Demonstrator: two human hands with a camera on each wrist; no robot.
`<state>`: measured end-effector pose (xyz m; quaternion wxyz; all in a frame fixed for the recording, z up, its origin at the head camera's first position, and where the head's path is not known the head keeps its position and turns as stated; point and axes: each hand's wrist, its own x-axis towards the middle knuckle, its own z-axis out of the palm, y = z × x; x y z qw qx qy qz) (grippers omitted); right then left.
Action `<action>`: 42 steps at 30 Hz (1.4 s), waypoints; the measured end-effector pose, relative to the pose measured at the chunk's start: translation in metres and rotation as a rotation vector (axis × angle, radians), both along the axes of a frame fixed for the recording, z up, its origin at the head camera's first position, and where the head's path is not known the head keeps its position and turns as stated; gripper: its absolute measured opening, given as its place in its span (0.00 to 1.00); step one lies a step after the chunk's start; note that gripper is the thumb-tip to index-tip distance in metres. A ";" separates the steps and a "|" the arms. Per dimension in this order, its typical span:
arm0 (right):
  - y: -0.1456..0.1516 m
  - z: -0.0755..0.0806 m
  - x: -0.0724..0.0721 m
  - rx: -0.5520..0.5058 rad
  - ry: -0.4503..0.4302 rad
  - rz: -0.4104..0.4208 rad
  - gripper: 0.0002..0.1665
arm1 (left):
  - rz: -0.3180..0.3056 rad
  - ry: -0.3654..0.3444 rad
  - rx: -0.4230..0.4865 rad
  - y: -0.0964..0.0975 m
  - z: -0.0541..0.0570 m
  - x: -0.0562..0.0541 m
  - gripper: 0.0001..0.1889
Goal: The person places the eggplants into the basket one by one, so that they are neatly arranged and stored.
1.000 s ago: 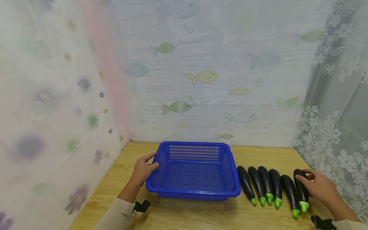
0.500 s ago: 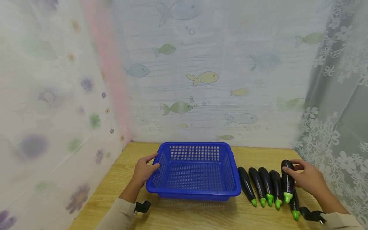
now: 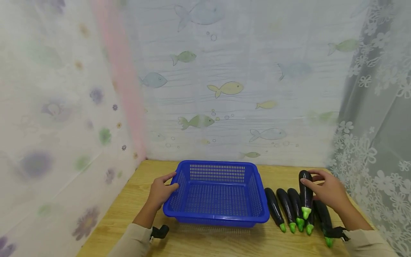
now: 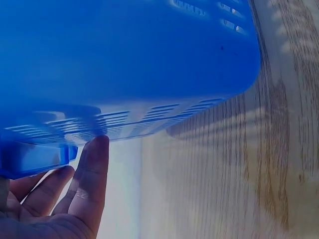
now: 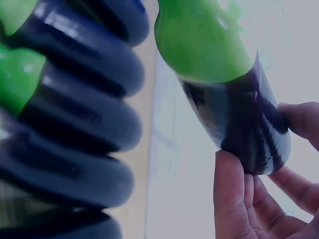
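Note:
A dark eggplant [image 3: 306,189] with a bright green stem end is pinched between the thumb and fingers of my right hand [image 3: 327,187], raised over the other eggplants. In the right wrist view, the held eggplant [image 5: 239,119] hangs apart from the row. Several more eggplants [image 3: 285,207] lie side by side on the table, green ends toward me. My left hand [image 3: 160,191] holds the left rim of a blue slotted plastic basket [image 3: 214,216], thumb at the rim. From the left wrist view, its fingers [image 4: 92,184] reach up against the basket's slotted outer wall [image 4: 149,45].
The wood-grain table [image 3: 205,242] runs back to a wall sheet [image 3: 231,117] printed with fish. A flowered sheet [image 3: 64,142] hangs at the left, a lace curtain [image 3: 379,142] at the right. The basket stands just left of the eggplant row.
My right hand has lifted the rightmost eggplant and carried it left over the row. My left hand keeps its hold on the basket, which has stayed in place.

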<state>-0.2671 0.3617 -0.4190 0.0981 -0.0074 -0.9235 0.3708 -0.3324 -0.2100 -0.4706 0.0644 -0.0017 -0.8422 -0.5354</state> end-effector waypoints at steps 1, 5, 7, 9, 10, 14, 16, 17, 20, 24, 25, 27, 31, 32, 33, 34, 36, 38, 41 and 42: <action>-0.002 0.001 0.000 -0.010 0.002 0.005 0.46 | 0.000 0.001 -0.006 0.000 0.000 0.000 0.30; -0.012 0.007 -0.002 -0.063 0.004 0.032 0.47 | 0.001 -0.001 0.004 0.001 -0.001 0.001 0.30; -0.017 0.009 -0.004 -0.089 0.003 0.045 0.47 | 0.002 -0.005 0.017 0.001 -0.001 0.001 0.30; -0.023 0.011 -0.008 -0.119 -0.001 0.062 0.47 | -0.001 -0.002 0.030 0.001 -0.002 0.001 0.30; -0.025 0.012 -0.009 -0.133 -0.001 0.072 0.47 | -0.004 -0.001 0.038 0.000 -0.002 0.001 0.30; -0.038 0.015 -0.015 -0.213 0.007 0.119 0.46 | -0.040 0.016 0.074 -0.002 -0.003 0.000 0.28; -0.045 0.017 -0.017 -0.251 0.008 0.138 0.46 | -0.066 0.016 0.099 -0.003 -0.003 -0.001 0.28; -0.049 0.018 -0.018 -0.264 0.005 0.144 0.46 | -0.078 0.016 0.111 -0.004 -0.003 0.000 0.28; -0.060 0.021 -0.022 -0.289 -0.007 0.144 0.47 | -0.114 0.008 0.139 -0.004 -0.002 0.001 0.30; -0.074 0.024 -0.027 -0.319 -0.015 0.133 0.46 | -0.132 0.004 0.171 -0.003 -0.002 0.001 0.33; -0.077 0.025 -0.029 -0.328 -0.017 0.132 0.46 | -0.136 0.008 0.170 -0.003 -0.002 0.002 0.33; -0.085 0.026 -0.032 -0.340 -0.020 0.130 0.46 | -0.131 0.011 0.172 -0.003 -0.003 0.001 0.33; -0.102 0.029 -0.038 -0.349 -0.024 0.132 0.46 | -0.116 0.018 0.165 -0.002 -0.005 -0.001 0.32; -0.107 0.029 -0.040 -0.349 -0.025 0.136 0.46 | -0.106 0.016 0.167 -0.002 -0.007 -0.002 0.32; -0.113 0.030 -0.041 -0.349 -0.028 0.140 0.45 | -0.099 0.017 0.164 -0.003 -0.008 -0.003 0.32; -0.118 0.030 -0.043 -0.354 -0.031 0.149 0.45 | -0.090 0.015 0.162 -0.003 -0.008 -0.003 0.32; -0.129 0.030 -0.046 -0.361 -0.040 0.166 0.43 | -0.075 0.011 0.164 -0.004 -0.011 -0.004 0.32; -0.140 0.029 -0.050 -0.369 -0.041 0.181 0.41 | -0.071 0.007 0.167 -0.003 -0.012 -0.005 0.32; -0.154 0.027 -0.057 -0.399 -0.033 0.192 0.38 | -0.069 0.008 0.166 -0.002 -0.012 -0.005 0.32; -0.158 0.026 -0.059 -0.416 -0.031 0.195 0.38 | -0.069 0.010 0.167 -0.001 -0.012 -0.005 0.31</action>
